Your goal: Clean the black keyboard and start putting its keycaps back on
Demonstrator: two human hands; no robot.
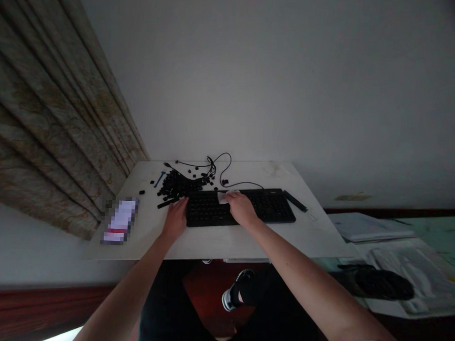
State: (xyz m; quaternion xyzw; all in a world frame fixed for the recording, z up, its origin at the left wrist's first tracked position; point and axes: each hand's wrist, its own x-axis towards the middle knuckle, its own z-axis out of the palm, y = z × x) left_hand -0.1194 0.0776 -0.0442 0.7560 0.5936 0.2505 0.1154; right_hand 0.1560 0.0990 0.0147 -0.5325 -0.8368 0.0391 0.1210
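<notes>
A black keyboard (206, 215) lies on the white table, with a loose pile of black keycaps (175, 183) beyond its left end. My left hand (176, 219) is closed against the keyboard's left edge, the fingertips partly hidden. Over the keyboard's middle, my right hand (241, 208) presses a white tissue (222, 197) onto the upper rows, fingers bent around it. A thin black cable (245, 183) runs from the keyboard's back edge to a tangle behind. Beside the pile rests a slim blue tool (159, 179).
A phone-like item (120, 220), blurred out, lies at the table's left. A dark bar (295, 201) sits right of the keyboard. Curtains (56, 95) hang at left, and a wall stands behind the table (224, 241). Papers (369, 227) and a black bundle (384, 283) lie at lower right.
</notes>
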